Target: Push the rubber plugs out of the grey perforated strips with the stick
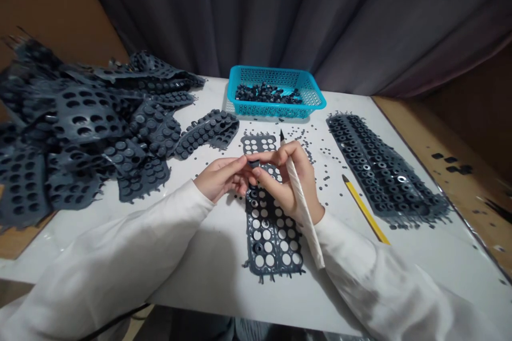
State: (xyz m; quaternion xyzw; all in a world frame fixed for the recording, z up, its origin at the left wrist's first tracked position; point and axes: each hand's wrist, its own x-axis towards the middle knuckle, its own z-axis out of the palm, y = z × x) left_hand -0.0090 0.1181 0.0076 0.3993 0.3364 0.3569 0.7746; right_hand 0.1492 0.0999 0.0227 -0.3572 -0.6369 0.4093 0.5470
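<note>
Left hand (222, 178) has its fingertips pinched narrowly on a small dark rubber piece (254, 163), while the right hand (286, 181) wraps a paper-covered craft knife (304, 208), tip up, and meets that piece too. It's all just above a punched rubber sheet (270, 229), probably to catch scraps, with a blue plastic basket (276, 111) handy.

The one view is worn on the person's head, looking forward and down across a white table (192, 290) from close above it. Measured from the teal plastic basket (276, 111), the camera sits on the near side, facing it and the grey curtain (256, 16) behind it. The left hand (222, 178) and right hand (290, 181) appear just below the basket. The table edges look bowed, perhaps from a wide lens.
</note>
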